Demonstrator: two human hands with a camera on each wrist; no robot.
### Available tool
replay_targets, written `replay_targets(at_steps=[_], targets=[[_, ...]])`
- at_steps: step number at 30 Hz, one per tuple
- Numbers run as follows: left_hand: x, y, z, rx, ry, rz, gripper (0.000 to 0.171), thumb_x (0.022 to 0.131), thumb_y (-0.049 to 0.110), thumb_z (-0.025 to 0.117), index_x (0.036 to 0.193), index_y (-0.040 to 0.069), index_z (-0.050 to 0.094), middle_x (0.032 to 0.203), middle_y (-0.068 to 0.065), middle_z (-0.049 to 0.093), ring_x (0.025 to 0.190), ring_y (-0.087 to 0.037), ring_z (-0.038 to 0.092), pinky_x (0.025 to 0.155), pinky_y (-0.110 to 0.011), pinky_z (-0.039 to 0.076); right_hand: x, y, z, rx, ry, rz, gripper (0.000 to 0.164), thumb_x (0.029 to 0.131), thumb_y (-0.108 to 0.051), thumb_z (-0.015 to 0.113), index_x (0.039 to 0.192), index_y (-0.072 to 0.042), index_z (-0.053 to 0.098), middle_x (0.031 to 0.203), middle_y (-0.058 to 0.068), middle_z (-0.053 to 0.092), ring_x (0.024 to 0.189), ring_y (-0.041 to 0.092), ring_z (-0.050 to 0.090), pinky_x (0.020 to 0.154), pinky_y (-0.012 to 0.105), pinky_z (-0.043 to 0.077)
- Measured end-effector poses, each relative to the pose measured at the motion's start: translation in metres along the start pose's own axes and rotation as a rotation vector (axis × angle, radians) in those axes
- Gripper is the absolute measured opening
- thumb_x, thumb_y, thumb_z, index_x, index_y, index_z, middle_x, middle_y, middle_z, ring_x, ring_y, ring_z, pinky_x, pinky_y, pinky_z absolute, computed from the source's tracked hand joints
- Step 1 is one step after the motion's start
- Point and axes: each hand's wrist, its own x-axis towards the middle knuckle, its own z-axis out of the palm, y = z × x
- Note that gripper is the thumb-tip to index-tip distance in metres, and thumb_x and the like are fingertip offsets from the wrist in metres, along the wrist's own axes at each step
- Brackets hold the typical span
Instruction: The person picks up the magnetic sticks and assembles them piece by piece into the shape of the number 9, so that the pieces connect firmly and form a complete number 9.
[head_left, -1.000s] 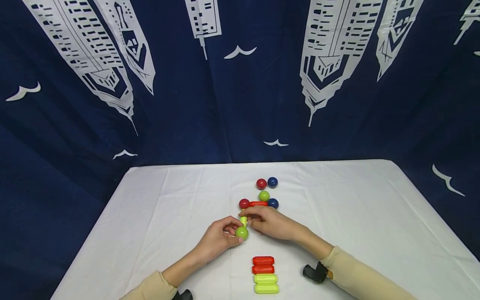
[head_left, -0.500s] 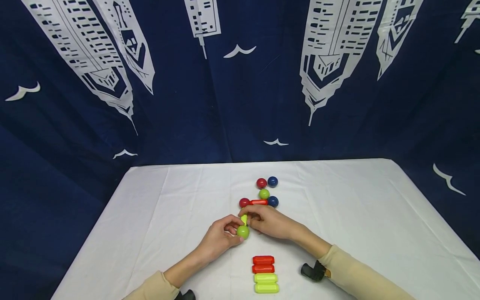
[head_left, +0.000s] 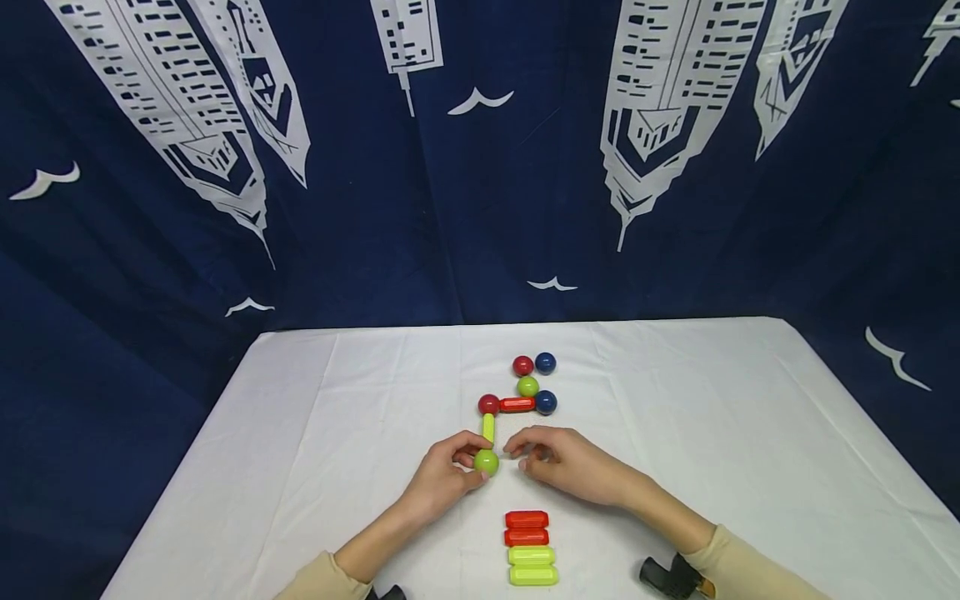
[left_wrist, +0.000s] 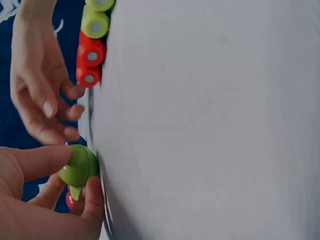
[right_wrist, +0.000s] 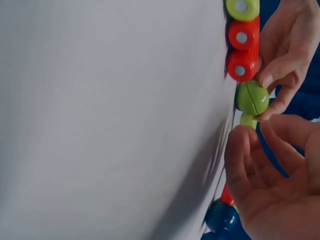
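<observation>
My left hand point(head_left: 444, 477) pinches a green ball point(head_left: 487, 462) between thumb and fingers. A yellow-green rod point(head_left: 488, 428) runs from that ball away to a red ball point(head_left: 488, 404). From the red ball a red rod point(head_left: 517, 405) leads right to a blue ball point(head_left: 546, 402), so the pieces form a bent chain lying on the table. Just right of the green ball is my right hand point(head_left: 577, 467), fingers relaxed, holding nothing. In the left wrist view, thumb and fingers grip the green ball point(left_wrist: 79, 166) from both sides.
Behind the chain lie a loose-looking green ball point(head_left: 528, 386), a red ball point(head_left: 522, 366) and a blue ball point(head_left: 545, 362). Nearer me, two red rods point(head_left: 527, 528) and two yellow-green rods point(head_left: 532, 566) lie stacked in a column on the white tablecloth point(head_left: 360, 417). A dark blue curtain point(head_left: 450, 208) hangs behind.
My right hand has let go of the yellow-green rod and drawn back to the right and toward me. My left hand still holds the green ball, nearly in place.
</observation>
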Motion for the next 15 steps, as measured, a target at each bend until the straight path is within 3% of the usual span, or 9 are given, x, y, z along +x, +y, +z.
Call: replay_targets(at_steps=[6,15], targets=[[-0.001,0.001,0.005,-0.012,0.051,-0.036,0.035,0.079,-0.008,0.069,0.113,0.000,0.066,0.100,-0.008,0.060,0.084,-0.019,0.051,0.062,-0.019,0.044,-0.020,-0.004,0.002,0.021,-0.070,0.045,0.018,0.091,-0.016,0.070,0.109,-0.020,0.070,0.094,-0.009,0.065,0.083,0.011,0.057,0.071,0.024,0.048],[-0.007,0.000,0.012,-0.072,0.116,-0.068,0.034,0.081,-0.006,0.068,0.114,0.001,0.066,0.095,-0.007,0.060,0.087,-0.018,0.051,0.064,-0.020,0.043,-0.031,-0.004,0.010,0.024,-0.117,0.046,0.021,0.086,-0.014,0.075,0.106,-0.022,0.071,0.093,-0.010,0.065,0.080,0.007,0.057,0.070,0.022,0.048]])
